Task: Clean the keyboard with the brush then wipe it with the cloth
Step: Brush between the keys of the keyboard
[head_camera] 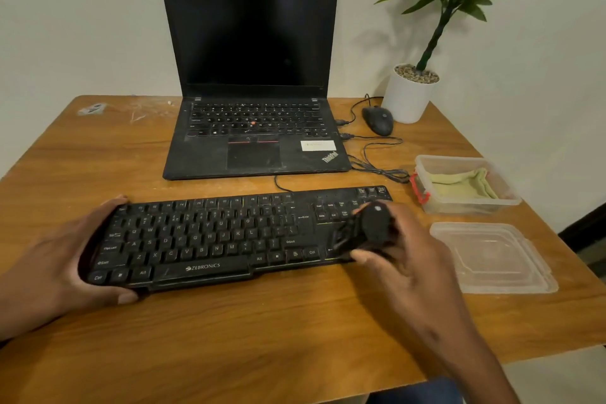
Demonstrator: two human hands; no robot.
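Note:
A black keyboard (210, 236) lies across the wooden table (229, 331), in front of me. My left hand (62, 259) grips its left end, fingers over the far edge and thumb at the near edge. My right hand (403, 259) holds a black brush (367, 229) over the keyboard's right end, its bristles blurred above the arrow keys. A green cloth (459, 182) lies folded inside a clear plastic container (436, 161) at the right.
An open black laptop (252, 75) stands behind the keyboard, with cables (377, 154) running from its right side. A black mouse (377, 120) and a white potted plant (406, 98) sit at the back right. A clear lid (492, 256) lies right of the keyboard.

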